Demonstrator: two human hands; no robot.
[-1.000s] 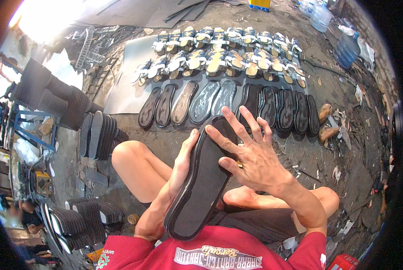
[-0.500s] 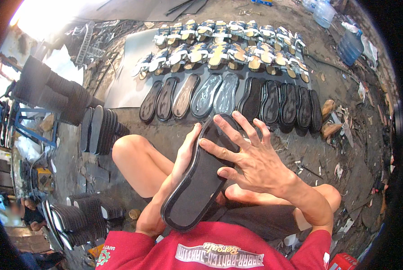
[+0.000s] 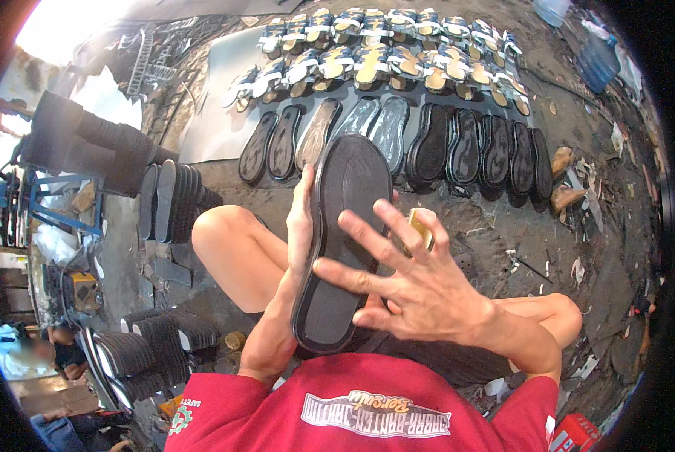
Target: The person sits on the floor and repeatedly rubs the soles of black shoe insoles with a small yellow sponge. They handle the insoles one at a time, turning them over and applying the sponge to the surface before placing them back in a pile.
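Note:
A black shoe sole point(image 3: 337, 301) with a raised rim is held up before me, toe end away from me. My left hand point(image 3: 300, 226) grips it along its left edge, part of the fingers hidden behind it. Over the sole's right side is my right hand point(image 3: 409, 282), fingers spread; its index finger and thumb lie across the sole's middle, and whether they touch it I cannot tell. Just beyond those fingers a yellowish object point(image 3: 422, 226) shows, partly hidden, its kind unclear.
Several black soles point(image 3: 495, 154) lie in a row ahead, some shiny wet. Behind them, sandal uppers point(image 3: 371, 64) stand in two rows on a grey sheet point(image 3: 209, 128). Stacked soles point(image 3: 171, 203) stand at left, more soles point(image 3: 149, 346) at lower left. A person point(image 3: 70, 350) is at far left.
The right hand has slid down from the toe end toward the sole's middle, baring the toe. The sole has turned more upright and shifted slightly away from me.

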